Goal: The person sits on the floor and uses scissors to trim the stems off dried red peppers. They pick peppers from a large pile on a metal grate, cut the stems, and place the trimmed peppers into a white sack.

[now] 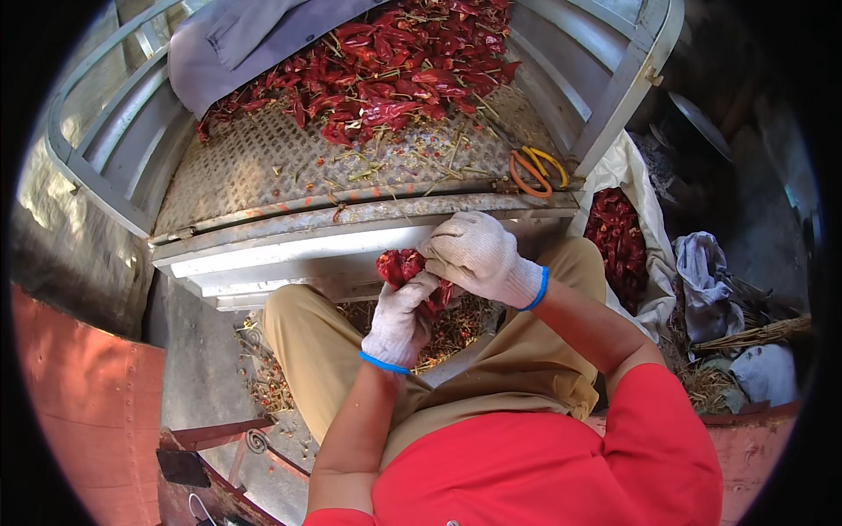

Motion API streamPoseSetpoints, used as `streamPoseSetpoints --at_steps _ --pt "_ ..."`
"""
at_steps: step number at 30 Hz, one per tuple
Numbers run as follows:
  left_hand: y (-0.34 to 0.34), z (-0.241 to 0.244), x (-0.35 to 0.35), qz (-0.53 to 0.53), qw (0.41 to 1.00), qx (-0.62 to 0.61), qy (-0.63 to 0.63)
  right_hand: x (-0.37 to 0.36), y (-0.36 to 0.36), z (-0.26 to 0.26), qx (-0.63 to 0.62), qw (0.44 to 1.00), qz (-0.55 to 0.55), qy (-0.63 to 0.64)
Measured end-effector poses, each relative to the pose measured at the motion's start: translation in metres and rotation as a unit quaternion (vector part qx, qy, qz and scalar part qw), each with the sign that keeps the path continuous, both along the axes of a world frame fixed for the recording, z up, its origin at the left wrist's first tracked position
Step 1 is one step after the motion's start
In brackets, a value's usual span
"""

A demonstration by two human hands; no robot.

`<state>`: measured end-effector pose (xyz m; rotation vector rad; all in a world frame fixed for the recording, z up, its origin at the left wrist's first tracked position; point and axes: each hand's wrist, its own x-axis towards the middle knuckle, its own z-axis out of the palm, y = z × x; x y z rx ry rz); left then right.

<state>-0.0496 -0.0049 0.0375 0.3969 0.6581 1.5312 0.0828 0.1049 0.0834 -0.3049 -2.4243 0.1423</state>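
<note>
My left hand [402, 322], in a white knitted glove with a blue cuff, is closed around several dried red chili peppers [400, 266] above my lap. Against the top of this bunch, my right hand [470, 253], gloved the same way, has its fingers bent at the peppers; whether it grips one is hidden. A heap of dried red chilies [395, 72] lies on the metal truck bed [230, 164] in front of me. Scissors with orange and yellow handles [536, 172] rest near the bed's right front corner.
A grey cloth garment [256, 46] partly covers the heap. Metal side rails [612, 85] flank the bed. At my right stands a white sack [648, 217] holding more red chilies [616, 243]. Stems and scraps [454, 335] litter the ground between my legs. A light cloth bag [704, 283] lies farther right.
</note>
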Motion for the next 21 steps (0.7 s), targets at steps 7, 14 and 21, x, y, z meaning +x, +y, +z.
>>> streamPoseSetpoints --at_steps 7,14,21 --pt "0.0 -0.014 -0.001 -0.048 0.995 0.008 -0.086 -0.001 -0.006 0.0 0.007 1.0 -0.027 -0.009" --pt "0.007 -0.012 0.003 -0.04 0.999 -0.018 0.003 0.003 -0.009 -0.013 -0.48 0.873 -0.07 0.056" --pt "0.006 -0.008 0.008 0.036 0.998 0.022 0.036 -0.002 -0.007 -0.014 -0.841 0.451 -0.091 0.284"
